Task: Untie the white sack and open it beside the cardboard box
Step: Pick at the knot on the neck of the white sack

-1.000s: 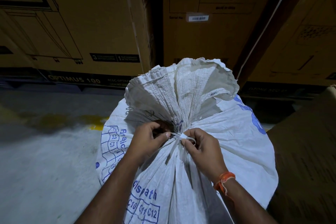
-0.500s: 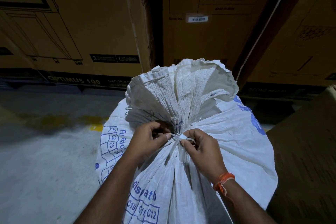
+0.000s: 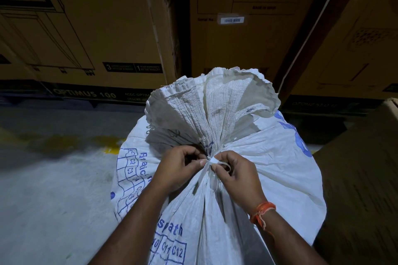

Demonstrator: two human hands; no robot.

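Note:
A full white woven sack [image 3: 269,168] with blue print stands in front of me, its neck gathered and bound by a white tie strip [image 3: 212,162]. Above the tie the sack's mouth [image 3: 211,101] fans out in crumpled folds. My left hand [image 3: 178,168] pinches the tie at the knot from the left. My right hand [image 3: 237,176], an orange thread band at its wrist, pinches a loop of the same tie from the right. A cardboard box [image 3: 364,189] stands right beside the sack on the right, only its dark side in view.
Tall printed cartons [image 3: 97,28] line the far side like a wall, on dark pallets. Grey concrete floor [image 3: 53,189] with a faded yellow line lies to the left of the sack.
Both hands stay at the knot; the fingers have shifted only slightly on the tie. The sack has not moved.

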